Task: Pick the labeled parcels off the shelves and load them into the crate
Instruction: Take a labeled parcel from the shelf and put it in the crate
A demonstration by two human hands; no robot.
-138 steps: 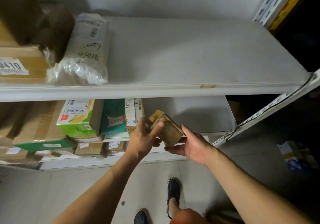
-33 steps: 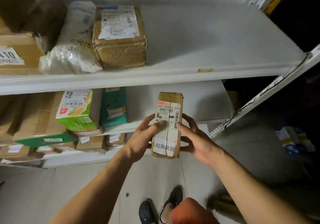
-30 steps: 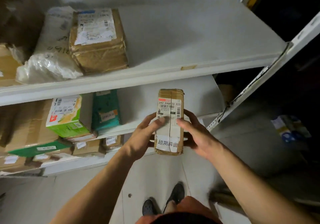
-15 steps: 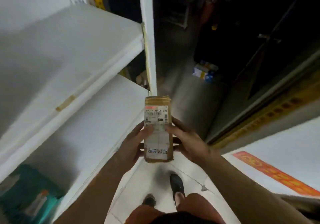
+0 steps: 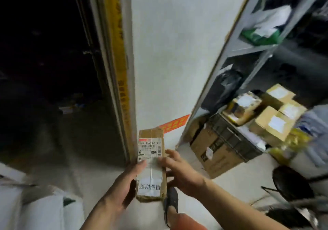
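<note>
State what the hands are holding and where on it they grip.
A narrow brown cardboard parcel with white labels, held upright by its long side edges: the left hand on its left edge, the right hand on its right, fingers reaching over the labelled front.

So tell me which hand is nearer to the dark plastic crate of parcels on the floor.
Right. The right hand holds the brown taped parcel on the side facing the dark plastic crate; the left hand grips the far side.

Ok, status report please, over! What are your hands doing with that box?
Left hand and right hand both grip the taped labeled parcel, label up. Dark crate ahead right, already holding parcels. Nothing in the way.
</note>
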